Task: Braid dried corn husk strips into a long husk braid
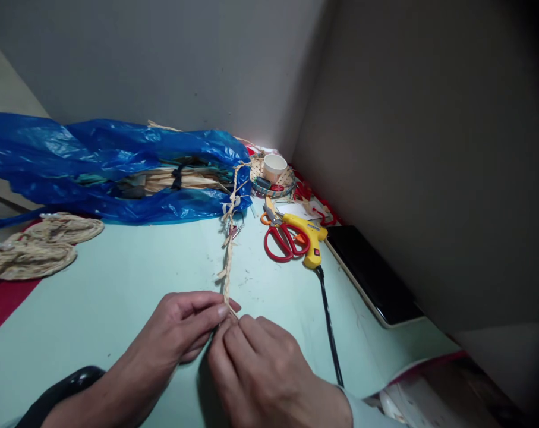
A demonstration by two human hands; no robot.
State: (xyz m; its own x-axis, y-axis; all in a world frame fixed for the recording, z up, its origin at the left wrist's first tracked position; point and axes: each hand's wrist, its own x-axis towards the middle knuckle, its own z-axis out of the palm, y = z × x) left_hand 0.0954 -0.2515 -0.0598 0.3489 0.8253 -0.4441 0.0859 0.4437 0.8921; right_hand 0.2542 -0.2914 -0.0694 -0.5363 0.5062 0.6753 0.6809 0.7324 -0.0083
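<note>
A thin braided straw cord (228, 255) runs across the pale green table (117, 279) from the blue plastic bag toward me. My left hand (182, 330) pinches the near end of the cord between thumb and fingers. Pressed against it from the right, my right hand (260, 368) has its fingers closed on the same end of the cord. Both hands meet low in the middle of the view. The far end of the cord is fixed by a small metal clip (234, 230) near the bag.
A blue plastic bag (95, 166) with straw bundles lies at the back. Woven straw pieces (37, 246) sit at left. Red scissors (281, 241), a yellow glue gun (309, 238) with black cable (329, 321), a white cup (274, 166) on a woven tray and a dark flat device (371, 273) lie at right.
</note>
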